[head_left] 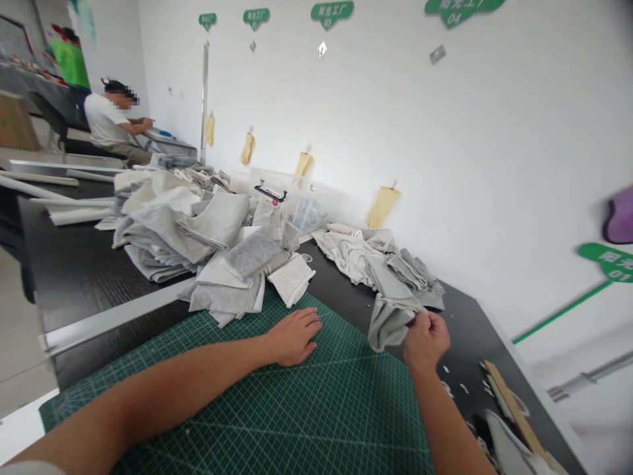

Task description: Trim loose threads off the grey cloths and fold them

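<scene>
- Overall, a dark counter [341, 280] carries a green gridded mat [277, 402] and, beyond it, a heap of grey and white fabric [163, 227].
- Behind, yellow gloves [383, 206] hang on a white wall [445, 152]; a person in white [109, 122] sits far left.
- The grey cloth [388, 323] lies at the mat's far-right edge, its near-right end pinched in the right grip [427, 338].
- The right forearm rises from below, fist curled.
- The left grip [294, 336] is released, palm down over the mat, fingers loosely extended.

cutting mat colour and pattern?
The cutting mat is green with pale grid lines; see head view.
</scene>
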`<state>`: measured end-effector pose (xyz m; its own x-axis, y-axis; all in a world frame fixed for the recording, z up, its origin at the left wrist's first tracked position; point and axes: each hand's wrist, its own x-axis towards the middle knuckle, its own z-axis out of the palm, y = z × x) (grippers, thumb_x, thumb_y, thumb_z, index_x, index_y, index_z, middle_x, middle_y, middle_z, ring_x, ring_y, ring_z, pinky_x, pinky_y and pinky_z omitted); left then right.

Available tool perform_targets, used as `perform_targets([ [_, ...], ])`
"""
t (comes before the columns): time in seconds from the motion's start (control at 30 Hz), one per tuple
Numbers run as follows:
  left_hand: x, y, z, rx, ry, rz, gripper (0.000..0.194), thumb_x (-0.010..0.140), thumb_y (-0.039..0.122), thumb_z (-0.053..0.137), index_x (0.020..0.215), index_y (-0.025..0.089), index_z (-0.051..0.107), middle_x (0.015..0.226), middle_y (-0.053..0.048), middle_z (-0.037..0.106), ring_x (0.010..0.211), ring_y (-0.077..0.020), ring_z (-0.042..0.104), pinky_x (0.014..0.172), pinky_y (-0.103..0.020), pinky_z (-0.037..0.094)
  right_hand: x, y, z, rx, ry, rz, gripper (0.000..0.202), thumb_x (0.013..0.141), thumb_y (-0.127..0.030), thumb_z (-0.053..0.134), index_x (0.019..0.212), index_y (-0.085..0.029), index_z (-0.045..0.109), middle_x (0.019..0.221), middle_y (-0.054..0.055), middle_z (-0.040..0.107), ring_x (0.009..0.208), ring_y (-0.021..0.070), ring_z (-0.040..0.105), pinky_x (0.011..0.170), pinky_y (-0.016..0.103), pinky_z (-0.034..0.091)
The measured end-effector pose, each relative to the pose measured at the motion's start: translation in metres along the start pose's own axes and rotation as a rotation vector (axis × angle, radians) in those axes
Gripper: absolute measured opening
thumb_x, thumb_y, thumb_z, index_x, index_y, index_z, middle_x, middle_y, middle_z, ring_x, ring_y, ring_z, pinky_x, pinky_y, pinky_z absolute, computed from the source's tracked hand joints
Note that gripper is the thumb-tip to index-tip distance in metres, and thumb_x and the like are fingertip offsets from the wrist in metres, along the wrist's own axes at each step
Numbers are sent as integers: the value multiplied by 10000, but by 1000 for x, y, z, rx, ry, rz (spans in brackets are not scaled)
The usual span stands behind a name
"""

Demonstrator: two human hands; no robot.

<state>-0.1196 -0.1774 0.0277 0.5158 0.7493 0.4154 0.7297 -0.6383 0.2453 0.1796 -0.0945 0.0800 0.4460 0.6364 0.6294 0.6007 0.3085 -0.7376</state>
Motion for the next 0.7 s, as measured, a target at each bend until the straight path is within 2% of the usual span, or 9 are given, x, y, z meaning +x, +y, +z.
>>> perform_targets([
  [0.13,0,15,-11,-124,139,-14,464,869,364,468,1271,133,440,1288,-124,505,1270,-232,390,1079,-401,315,-42,-32,-26,158,-11,55,292,812,-433,466,812,-154,553,633,-18,516,547,109,460,514,219,392],
  [0.23,1,43,-28,-288,274,27,520,880,451,446,1278,117,413,1249,-132,532,1192,-209,464,1047,-369,356,-74,-63,-43,349,-48,117,260,782,-416,551,778,-155,564,610,-32,511,537,98,445,508,209,383],
  [0.33,-2,77,-48,-407,329,116,702,795,538,547,1332,129,355,1218,-130,558,1138,-230,507,1000,-376,393,-103,-93,-56,460,-117,198,241,785,-399,576,768,-158,566,614,-30,535,544,101,473,524,214,408],
  [0.37,-4,88,-55,-424,320,146,660,788,529,560,1301,143,405,1181,-121,583,1104,-232,527,973,-368,409,-112,-102,-60,501,-153,226,243,786,-402,583,771,-160,564,626,-26,552,551,106,491,536,222,423],
  [0.47,-13,110,-71,-486,262,145,307,895,383,430,1060,181,593,959,-60,656,906,-179,594,836,-298,453,-134,-115,-73,582,-217,262,253,778,-412,603,791,-162,572,664,-12,594,576,120,533,560,240,449],
  [0.57,-19,122,-86,-576,251,73,274,903,336,418,936,168,633,822,-32,658,748,-143,592,714,-252,453,-150,-119,-87,584,-220,269,254,771,-414,609,763,-162,579,641,-18,593,566,116,531,554,236,447],
  [0.7,-14,135,-106,-633,304,25,233,872,316,472,894,166,648,797,-20,660,724,-138,583,663,-234,439,-159,-127,-101,624,-223,300,252,783,-415,600,733,-172,558,592,-33,576,529,115,520,534,238,443],
])
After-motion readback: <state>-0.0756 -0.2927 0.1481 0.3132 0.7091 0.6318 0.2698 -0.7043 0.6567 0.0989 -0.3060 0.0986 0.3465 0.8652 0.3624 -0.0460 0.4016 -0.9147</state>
